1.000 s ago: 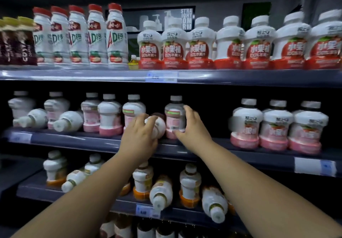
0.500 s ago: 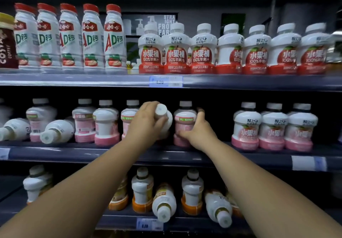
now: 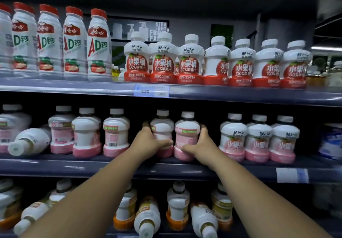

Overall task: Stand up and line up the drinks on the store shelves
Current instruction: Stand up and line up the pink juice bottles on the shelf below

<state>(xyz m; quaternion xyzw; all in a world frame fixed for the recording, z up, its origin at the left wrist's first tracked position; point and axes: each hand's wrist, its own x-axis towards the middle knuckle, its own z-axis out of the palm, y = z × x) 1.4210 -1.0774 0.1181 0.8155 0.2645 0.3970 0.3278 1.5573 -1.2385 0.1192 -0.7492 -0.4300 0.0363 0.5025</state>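
Now the pink-based bottle (image 3: 162,126) that the left hand (image 3: 148,142) had been tipping up half a second before stood upright on the middle shelf (image 3: 74,165), near its front edge, just beside a neighbouring pink bottle (image 3: 187,132). The left fingers (image 3: 146,125) curled round its left side, thumb across the front. The right hand (image 3: 202,143) clasped the neighbour likewise from the right, both forearms stretched forward.

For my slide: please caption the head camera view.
Left hand grips one upright pink bottle, right hand grips its neighbour, on the middle shelf.
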